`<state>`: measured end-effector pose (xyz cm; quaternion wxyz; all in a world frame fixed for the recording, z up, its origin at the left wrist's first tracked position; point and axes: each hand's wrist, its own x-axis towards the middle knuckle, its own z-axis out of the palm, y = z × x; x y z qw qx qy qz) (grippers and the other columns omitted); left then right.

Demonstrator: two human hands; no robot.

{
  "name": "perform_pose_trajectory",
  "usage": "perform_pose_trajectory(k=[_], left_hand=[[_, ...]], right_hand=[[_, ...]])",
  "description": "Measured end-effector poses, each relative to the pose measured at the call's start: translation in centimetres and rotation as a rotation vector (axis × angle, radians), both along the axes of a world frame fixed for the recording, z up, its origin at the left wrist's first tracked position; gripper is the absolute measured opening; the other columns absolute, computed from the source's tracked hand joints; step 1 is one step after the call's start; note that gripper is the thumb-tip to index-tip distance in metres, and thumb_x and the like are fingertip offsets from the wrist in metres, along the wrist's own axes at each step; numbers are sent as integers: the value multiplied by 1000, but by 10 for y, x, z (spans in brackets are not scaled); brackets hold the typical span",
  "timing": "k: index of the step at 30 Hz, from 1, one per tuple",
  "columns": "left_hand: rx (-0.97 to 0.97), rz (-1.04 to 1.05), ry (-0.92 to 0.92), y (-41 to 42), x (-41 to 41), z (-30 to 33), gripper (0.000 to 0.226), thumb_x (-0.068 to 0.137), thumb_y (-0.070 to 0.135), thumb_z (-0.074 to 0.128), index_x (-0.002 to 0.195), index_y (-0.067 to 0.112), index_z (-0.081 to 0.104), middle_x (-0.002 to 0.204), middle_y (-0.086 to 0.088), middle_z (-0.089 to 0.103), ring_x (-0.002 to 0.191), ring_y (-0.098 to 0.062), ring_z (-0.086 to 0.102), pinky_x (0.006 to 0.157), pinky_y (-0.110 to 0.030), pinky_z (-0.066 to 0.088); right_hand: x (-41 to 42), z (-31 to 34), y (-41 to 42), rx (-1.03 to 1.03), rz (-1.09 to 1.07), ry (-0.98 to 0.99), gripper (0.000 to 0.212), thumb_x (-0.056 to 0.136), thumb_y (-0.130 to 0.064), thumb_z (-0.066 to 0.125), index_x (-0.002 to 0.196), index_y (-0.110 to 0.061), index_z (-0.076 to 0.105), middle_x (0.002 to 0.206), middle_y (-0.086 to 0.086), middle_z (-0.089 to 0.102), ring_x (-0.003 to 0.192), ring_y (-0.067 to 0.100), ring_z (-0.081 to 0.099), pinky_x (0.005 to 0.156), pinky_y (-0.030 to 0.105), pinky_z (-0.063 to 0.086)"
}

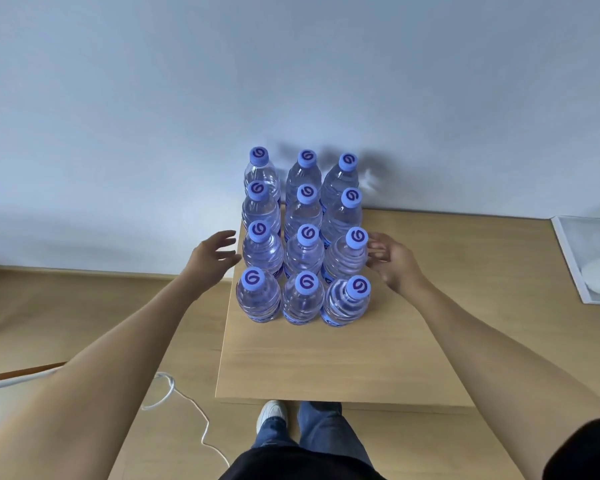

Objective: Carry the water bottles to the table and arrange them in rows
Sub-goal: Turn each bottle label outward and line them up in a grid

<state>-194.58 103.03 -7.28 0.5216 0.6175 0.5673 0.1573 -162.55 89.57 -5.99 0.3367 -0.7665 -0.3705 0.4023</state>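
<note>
Twelve water bottles (303,251) stand upright, four rows of three, at the bench (326,358) far-left corner. Left hand (212,252) and right hand (392,263) flank the block, fingers spread, holding nothing.

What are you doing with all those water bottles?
A person is lining up water bottles on a wooden table. Twelve stand upright in four rows of three, near the table's left edge. The left hand and right hand are open on either side of the block, holding nothing.
</note>
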Motion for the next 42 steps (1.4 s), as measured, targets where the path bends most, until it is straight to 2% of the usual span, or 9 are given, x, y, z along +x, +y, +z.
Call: perform_pose_trajectory(k=[5,11,16,22,25,29,34,38,42], left_hand=[[16,4,-43,21,17,13,53,93,4,60,142,20,46,134,-7,58,107,-23,64,83,-29,48],[18,-111,29,35,34,15,60,92,-8,52,143,23,44,111,1,64,92,-15,62,61,-3,45],[0,-117,52,38,36,10,60,91,-9,50,141,25,46,112,-3,67,76,3,64,61,-6,47],[13,-111,34,37,36,10,63,91,-9,49,141,28,46,111,2,67,92,-6,63,67,-10,48],[-17,-86,23,42,35,10,58,92,-8,49,140,24,48,113,-6,69,94,-15,65,74,-22,50],[-6,-7,49,49,40,9,45,94,-5,47,132,16,54,99,-6,70,73,-2,64,59,-9,48],[11,45,41,67,51,9,44,94,0,50,136,13,50,117,-13,65,89,-21,63,79,-37,53],[28,45,10,78,57,12,48,92,-2,52,136,19,49,113,-5,63,90,-15,58,61,-15,48],[25,36,32,89,60,11,54,90,-6,51,138,20,48,112,-6,63,92,-16,58,65,-17,45]], right_hand=[[10,6,27,24,47,2,55,87,22,50,134,-5,52,122,14,60,96,28,60,69,15,47],[11,1,56,-75,222,-241,30,99,-4,46,81,-18,65,69,-6,63,58,7,55,44,16,41],[17,1,57,-71,211,-63,30,98,3,44,96,-23,60,86,-11,61,72,-1,57,60,17,43],[17,2,54,21,205,83,49,82,26,51,116,-8,61,99,-1,69,83,-2,67,77,18,52],[20,3,58,-10,234,66,51,82,24,51,120,-8,59,108,7,69,96,15,67,84,27,52],[28,7,69,-102,276,101,41,83,15,63,109,-17,57,111,7,67,110,23,62,93,35,51],[37,12,81,-147,243,119,48,79,14,67,113,-19,58,110,3,65,106,16,60,90,36,51],[43,14,92,-116,202,42,40,86,-1,68,123,-12,59,119,3,64,110,16,62,96,33,50],[46,17,100,-66,204,-19,49,83,6,69,129,-6,55,124,13,62,114,27,60,101,36,48]])
